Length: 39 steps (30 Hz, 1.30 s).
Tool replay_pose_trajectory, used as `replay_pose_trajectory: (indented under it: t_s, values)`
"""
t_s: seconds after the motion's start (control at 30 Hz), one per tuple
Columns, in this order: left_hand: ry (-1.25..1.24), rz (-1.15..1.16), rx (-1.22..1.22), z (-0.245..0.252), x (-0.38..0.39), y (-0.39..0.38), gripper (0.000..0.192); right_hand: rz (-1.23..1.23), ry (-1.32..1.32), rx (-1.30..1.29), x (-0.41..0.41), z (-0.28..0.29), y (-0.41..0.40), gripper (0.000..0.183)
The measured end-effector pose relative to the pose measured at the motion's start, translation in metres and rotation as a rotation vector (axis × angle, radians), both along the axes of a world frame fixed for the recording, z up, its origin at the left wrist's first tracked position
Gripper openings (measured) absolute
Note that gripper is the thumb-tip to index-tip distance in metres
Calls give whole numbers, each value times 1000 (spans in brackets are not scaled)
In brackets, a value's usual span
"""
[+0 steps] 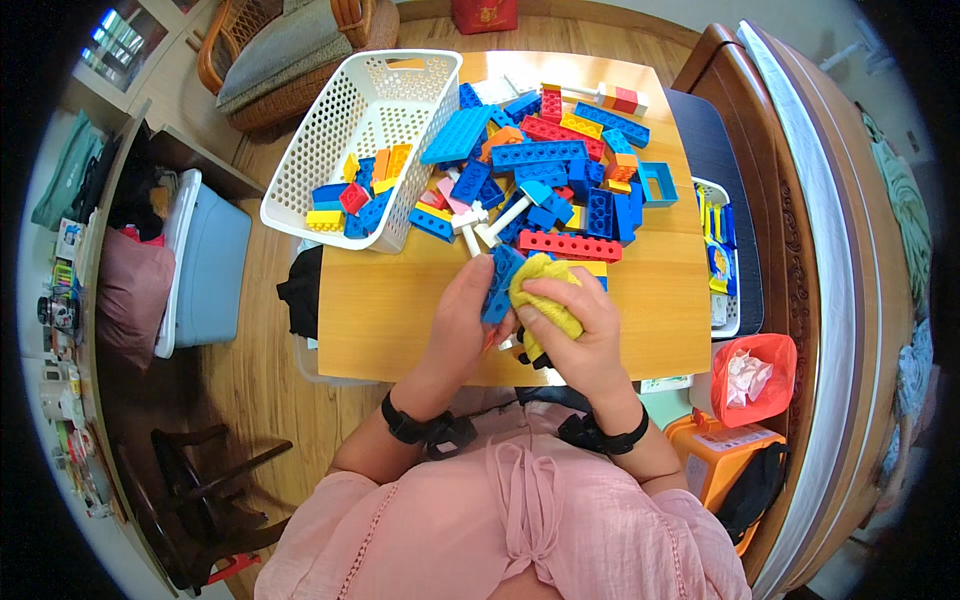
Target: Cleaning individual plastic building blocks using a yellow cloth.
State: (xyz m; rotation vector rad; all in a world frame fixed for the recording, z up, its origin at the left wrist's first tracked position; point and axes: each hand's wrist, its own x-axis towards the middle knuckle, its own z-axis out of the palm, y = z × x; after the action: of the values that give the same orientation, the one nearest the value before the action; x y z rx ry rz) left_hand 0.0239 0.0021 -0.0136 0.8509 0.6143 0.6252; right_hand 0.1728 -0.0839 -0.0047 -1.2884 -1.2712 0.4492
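Note:
Near the front of the wooden table [390,330], my left hand [463,319] grips a blue toy building brick [501,283], tilted with its face turned up. A bunched yellow cloth [553,289] is held in my right hand [581,330], pressed against the right side of that brick. The cloth and fingers hide part of the brick. Just beyond both hands lies a pile of loose bricks, with a long red brick [570,245], a long blue brick [538,154] and a white T-shaped piece [510,217] among them.
A white perforated basket [300,161] holding several bricks stands at the table's back left. Right of the table are a white basket of packets [726,300] and a bin with a red liner [780,382]. A wicker chair [292,56] stands beyond, at the upper left.

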Motion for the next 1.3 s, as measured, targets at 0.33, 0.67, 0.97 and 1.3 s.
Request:
replay_pose_trajectory:
  t_s: [0.33, 0.67, 0.97, 1.3]
  values:
    - [-29, 266, -124, 4, 18, 1, 39, 108, -165, -69, 3, 2, 2, 28]
    - [178, 14, 278, -13, -1, -1, 42, -18, -76, -17, 11, 5, 5, 22]
    - [139, 114, 162, 5, 5, 2, 41, 60, -119, -38, 5, 4, 2, 26]
    - [-304, 98, -143, -1, -1, 14, 52, 25, -130, -21, 4, 8, 0, 26]
